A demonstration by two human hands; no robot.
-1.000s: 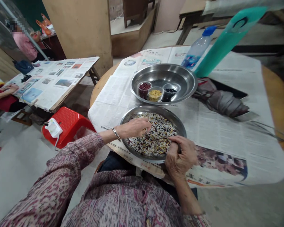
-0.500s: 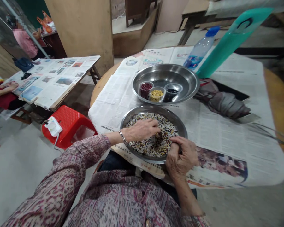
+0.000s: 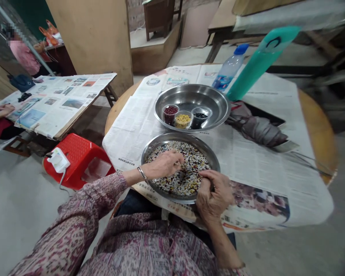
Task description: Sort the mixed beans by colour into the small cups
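The left hand [image 3: 163,165], fingers curled, has shifted slightly leftward over the mixed beans and grains [image 3: 191,153] in the near steel basin [image 3: 215,155]; the hollow below suggests disturbed grains. The right hand [image 3: 215,195] curls at the rim. I cannot tell what either pinches. Beyond them, 3 bean cups [image 3: 183,120] sit in another basin [image 3: 227,109].

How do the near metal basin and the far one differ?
The near basin holds loose, mixed beans and grains; the far basin, three clear cups sorted by colour.
Left hand and right hand are at the near basin; neither touches the far basin.
Both are round, shiny metal, on newspaper.
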